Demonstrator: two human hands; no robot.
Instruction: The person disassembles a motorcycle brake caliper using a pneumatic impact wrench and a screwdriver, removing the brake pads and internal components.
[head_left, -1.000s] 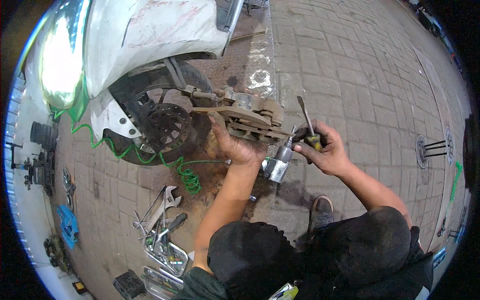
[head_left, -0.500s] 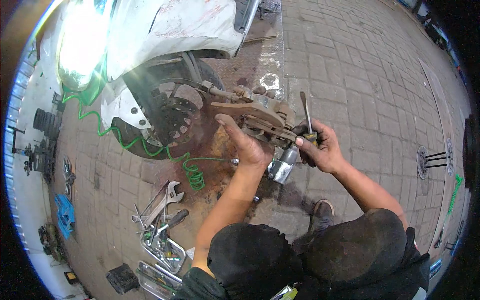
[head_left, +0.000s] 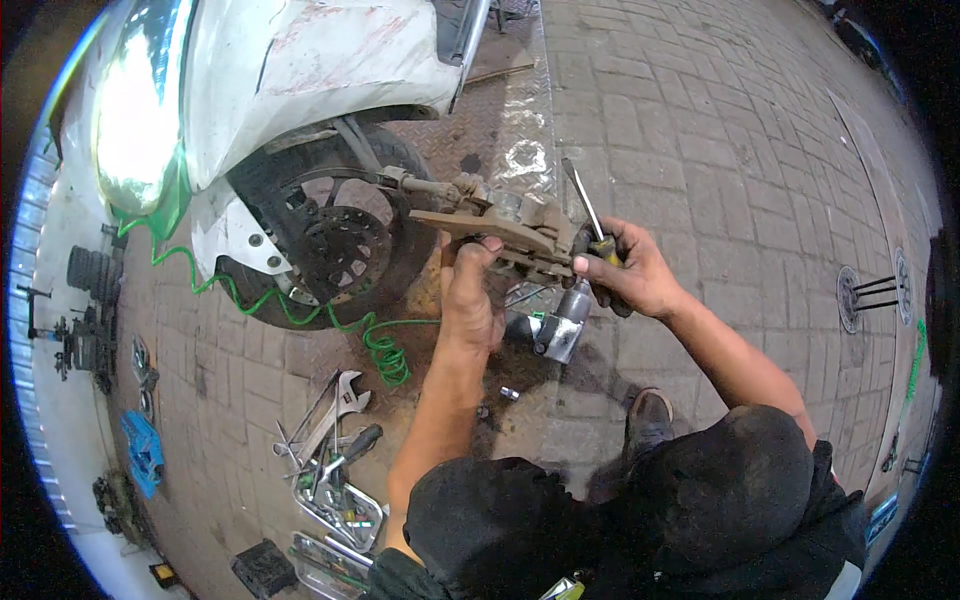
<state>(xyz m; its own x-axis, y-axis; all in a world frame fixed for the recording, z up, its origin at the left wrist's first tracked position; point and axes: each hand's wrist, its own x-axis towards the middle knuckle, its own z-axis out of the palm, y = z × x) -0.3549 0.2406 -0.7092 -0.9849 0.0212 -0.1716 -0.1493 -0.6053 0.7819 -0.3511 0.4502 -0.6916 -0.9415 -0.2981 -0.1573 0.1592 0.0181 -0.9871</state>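
In front of me a rusty brake caliper (head_left: 515,212) with a brown flat plate along its near side hangs beside the scooter's front wheel (head_left: 405,262). A hose runs from its left end towards the wheel. My left hand (head_left: 468,300) grips it from below, with fingertips bent against the plate's underside; part of the fingers is hidden. My right hand (head_left: 640,275) is closed round the yellow and black handle of a flat screwdriver (head_left: 583,198), whose blade points up and away. The right thumb rests close to the caliper's right end.
Below the caliper an impact wrench (head_left: 565,325) lies on the ground, near a small socket (head_left: 510,393). A green coiled air hose (head_left: 385,355) crosses by the wheel. Left of my arm are an adjustable wrench (head_left: 335,408) and metal trays (head_left: 372,530) of tools. A white scooter panel (head_left: 330,60) overhangs.
My left hand has turned from an open palm under the caliper to fingers curled against its plate. The screwdriver blade now tilts further left. The view has shifted slightly.
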